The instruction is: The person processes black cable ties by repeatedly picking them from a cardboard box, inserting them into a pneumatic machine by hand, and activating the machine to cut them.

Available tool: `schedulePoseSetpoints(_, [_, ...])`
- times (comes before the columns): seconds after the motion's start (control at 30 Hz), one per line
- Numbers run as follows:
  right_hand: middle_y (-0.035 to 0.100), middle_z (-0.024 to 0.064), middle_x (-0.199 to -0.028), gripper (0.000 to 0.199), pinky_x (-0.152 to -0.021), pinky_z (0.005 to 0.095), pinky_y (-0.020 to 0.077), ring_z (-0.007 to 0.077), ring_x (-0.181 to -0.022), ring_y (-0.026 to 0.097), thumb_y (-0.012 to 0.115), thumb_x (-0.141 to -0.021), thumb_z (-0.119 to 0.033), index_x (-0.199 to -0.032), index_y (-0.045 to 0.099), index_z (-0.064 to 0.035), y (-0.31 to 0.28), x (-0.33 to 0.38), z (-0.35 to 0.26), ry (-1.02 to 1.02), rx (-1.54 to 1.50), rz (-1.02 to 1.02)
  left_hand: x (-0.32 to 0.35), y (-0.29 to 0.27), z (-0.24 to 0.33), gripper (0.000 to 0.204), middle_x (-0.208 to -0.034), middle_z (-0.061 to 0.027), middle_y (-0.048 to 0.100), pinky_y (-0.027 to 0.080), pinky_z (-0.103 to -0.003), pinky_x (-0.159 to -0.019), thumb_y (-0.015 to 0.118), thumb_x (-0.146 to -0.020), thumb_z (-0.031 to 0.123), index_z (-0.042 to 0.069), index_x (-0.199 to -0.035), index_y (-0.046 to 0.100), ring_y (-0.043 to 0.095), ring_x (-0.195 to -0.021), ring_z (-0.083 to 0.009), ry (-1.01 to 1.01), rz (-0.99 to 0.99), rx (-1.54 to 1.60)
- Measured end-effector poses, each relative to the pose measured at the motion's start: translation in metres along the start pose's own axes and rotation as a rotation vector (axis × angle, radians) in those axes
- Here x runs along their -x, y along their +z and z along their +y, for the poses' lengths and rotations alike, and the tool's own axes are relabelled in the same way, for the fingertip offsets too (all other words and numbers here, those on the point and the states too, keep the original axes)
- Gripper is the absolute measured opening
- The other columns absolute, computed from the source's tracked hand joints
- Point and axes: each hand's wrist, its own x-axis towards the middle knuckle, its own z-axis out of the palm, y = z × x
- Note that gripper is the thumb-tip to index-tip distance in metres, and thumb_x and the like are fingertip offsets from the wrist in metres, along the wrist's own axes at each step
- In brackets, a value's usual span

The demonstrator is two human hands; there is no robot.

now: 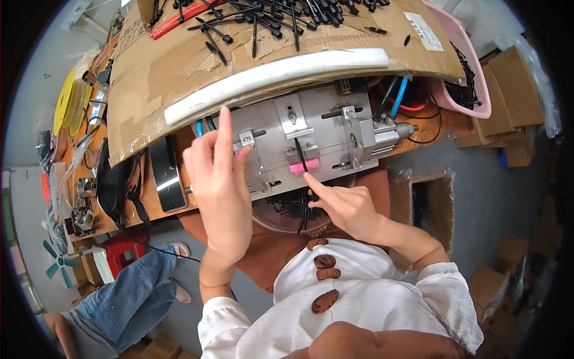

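My left hand (pixel 220 185) is raised at the left side of a metal fixture (pixel 326 116), its index finger stretched up to the edge of a white padded strip (pixel 281 78). Nothing shows in it. With its index finger out, my right hand (pixel 350 209) reaches a pink block (pixel 305 166) at the fixture's front. A thin black rod-like part (pixel 300 148) lies across that block, its lower end by the fingertip. Dark pieces show beside my right thumb; whether it touches them I cannot tell. Below the fixture, a bowl (pixel 263 222) of black parts is partly hidden by my hands.
Many black parts (pixel 269 21) lie on the cardboard (pixel 161 78) above the fixture. A pink basket (pixel 478 90) with black pieces stands at the right. At the left are a phone (pixel 167 179), a black pouch (pixel 116 185) and a yellow spool (pixel 69 99). Another person's legs (pixel 128 305) show lower left.
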Motion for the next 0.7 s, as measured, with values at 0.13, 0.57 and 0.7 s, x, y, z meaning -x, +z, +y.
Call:
schedulePoseSetpoints(0.13, [0.068,0.0097,-0.08,0.064,-0.052,0.0275,0.0493,0.0188,-0.06,0.064,0.075,-0.069,0.001,-0.129,0.053,0.0026,0.0,0.007,0.001,0.03,0.005,0.016,-0.002,-0.006,-0.005,0.057,-0.094,-0.0106,0.053,0.041,-0.037,-0.077,0.067,-0.077,-0.003,0.004,-0.132,0.053,0.048,-0.084,-0.0257,-0.027,0.043,-0.004])
schedulePoseSetpoints(0.57, [0.056,0.0063,-0.061,0.064,-0.047,0.0307,0.0436,0.0177,-0.051,0.056,0.075,-0.072,-0.005,-0.131,0.051,0.0014,0.01,-0.006,0.002,0.033,0.089,-0.006,0.013,-0.001,-0.004,0.053,-0.09,-0.009,0.053,0.045,-0.033,-0.076,0.066,-0.081,0.001,0.009,-0.132,0.055,0.052,-0.085,-0.0223,-0.057,-0.006,0.0])
schedulePoseSetpoints(0.7, [0.06,0.0053,-0.066,0.062,-0.049,0.0302,0.0465,0.016,-0.059,0.061,0.071,-0.077,-0.008,-0.133,0.047,0.0019,0.004,-0.004,-0.001,0.032,0.125,-0.069,0.01,-0.004,-0.006,0.053,-0.09,-0.0093,0.053,0.044,-0.032,-0.075,0.067,-0.08,0.0,0.009,-0.132,0.055,0.05,-0.084,-0.0227,-0.044,-0.001,0.023])
